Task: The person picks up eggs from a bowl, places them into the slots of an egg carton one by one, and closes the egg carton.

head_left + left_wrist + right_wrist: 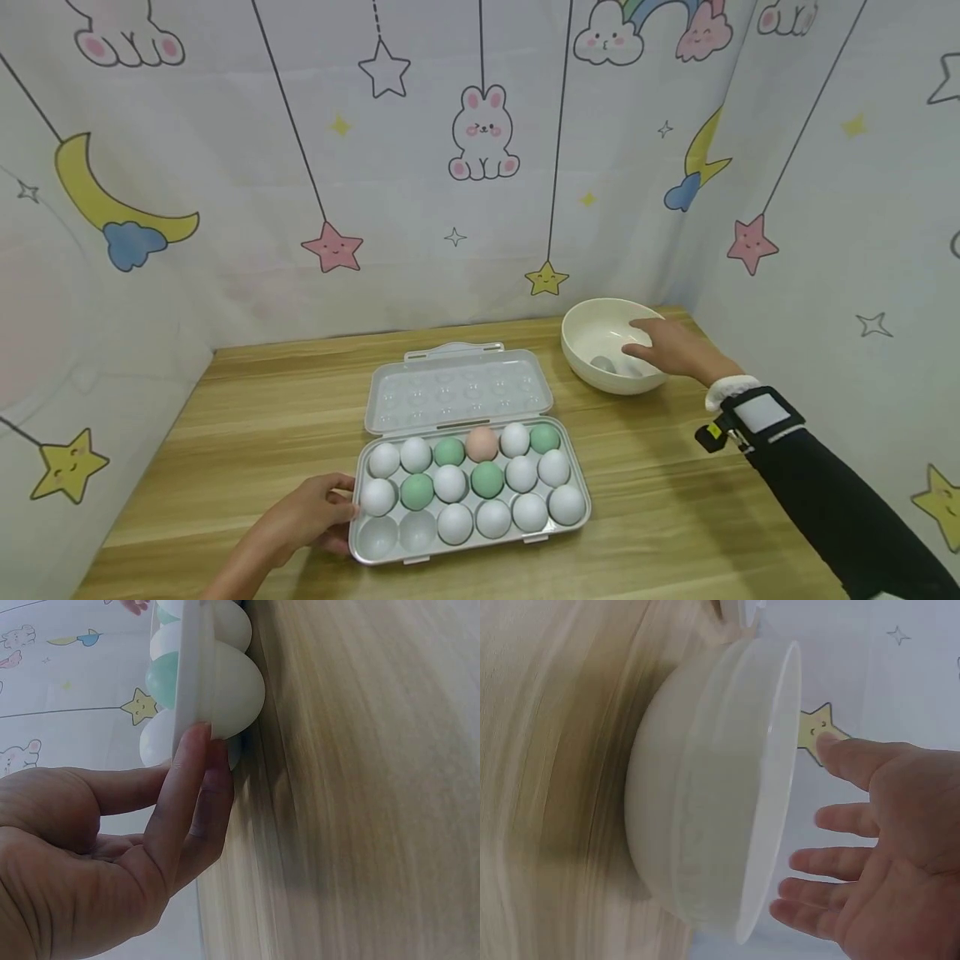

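Observation:
A clear plastic egg box [417,533] lies on the table with its lid [459,390] folded back. White, green and one peach egg [482,444] fill most of its cups; two cups at the front left hold none. My left hand [318,512] grips the box's left edge, thumb above and fingers under the rim in the left wrist view. Over the cream bowl [609,383], at the back right, my right hand [671,346] hovers with its fingers spread and nothing in them. Inside the bowl a whitish egg [602,364] shows; my right hand partly covers the interior.
The wooden table [285,400] meets a printed curtain [420,292] along its back edge, with more curtain at both sides. The bowl stands to the right of the lid, close to the back curtain. A black wrist device [761,414] sits on my right forearm.

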Available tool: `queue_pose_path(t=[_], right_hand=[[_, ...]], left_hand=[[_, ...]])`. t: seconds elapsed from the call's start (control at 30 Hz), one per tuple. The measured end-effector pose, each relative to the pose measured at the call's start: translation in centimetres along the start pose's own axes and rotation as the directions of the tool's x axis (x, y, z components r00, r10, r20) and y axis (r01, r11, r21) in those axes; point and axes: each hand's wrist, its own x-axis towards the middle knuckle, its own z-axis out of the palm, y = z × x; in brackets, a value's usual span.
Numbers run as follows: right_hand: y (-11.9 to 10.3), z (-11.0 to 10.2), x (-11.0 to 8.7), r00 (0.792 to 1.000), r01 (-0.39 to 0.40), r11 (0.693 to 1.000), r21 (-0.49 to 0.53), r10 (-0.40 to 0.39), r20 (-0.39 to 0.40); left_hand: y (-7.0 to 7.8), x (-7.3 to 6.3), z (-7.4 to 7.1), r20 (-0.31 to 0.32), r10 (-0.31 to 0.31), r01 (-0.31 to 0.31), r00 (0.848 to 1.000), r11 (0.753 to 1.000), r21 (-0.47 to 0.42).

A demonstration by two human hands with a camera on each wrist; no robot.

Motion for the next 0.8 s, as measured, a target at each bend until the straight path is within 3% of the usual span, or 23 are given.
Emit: queue_pose_path(t=[0.2,0.47,0.8], right_hand=[[0.9,1.0,1.2,0.992,0.055,0.998,-0.015,-0.053,0.118],[0.8,1.7,2.6,0.956,0.054,0.998,-0.043,-0.039,0.291],[0.9,2.2,3.1,0.949,0.095,0.995,-0.043,-0.078,0.304]], left_hand=[[-0.1,0.1,0.0,-0.006,-0.019,0.019,1.000,1.000,0.010],[-0.1,-0.1,0.0,0.008,0.000,0.000,1.000,1.000,-0.003],[-0.1,-0.2,0.1,0.005,0.010,-0.010,1.000,1.000,-0.012]])
